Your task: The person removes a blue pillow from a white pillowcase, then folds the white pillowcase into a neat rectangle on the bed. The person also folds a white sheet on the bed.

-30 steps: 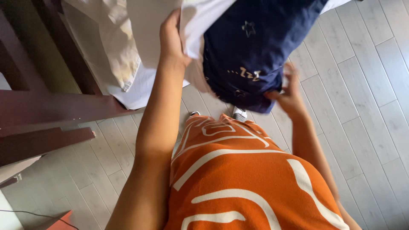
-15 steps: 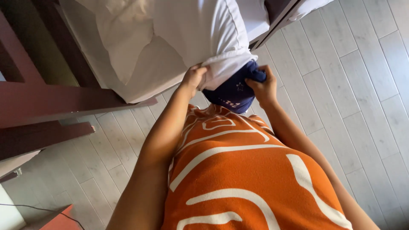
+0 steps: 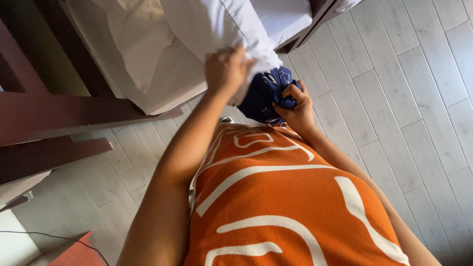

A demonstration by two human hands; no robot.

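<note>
Pale plank floor (image 3: 394, 88); dark wooden bed frame (image 3: 59, 118). Soft white pillow (image 3: 197, 29), creased, on the bed. Left hand (image 3: 226, 71) clenched on its corner. Right hand (image 3: 294, 106) grips bunched navy pillowcase (image 3: 266, 91) just below it.

We see a white pillow (image 3: 217, 29), soft and creased, hanging down over the bed's edge, its lower corner pinched in the left hand (image 3: 225, 69). Just beside it, touching that corner, a navy pillowcase (image 3: 266, 93) with small white stars is bunched into a wad in the right hand (image 3: 295, 106).
</note>
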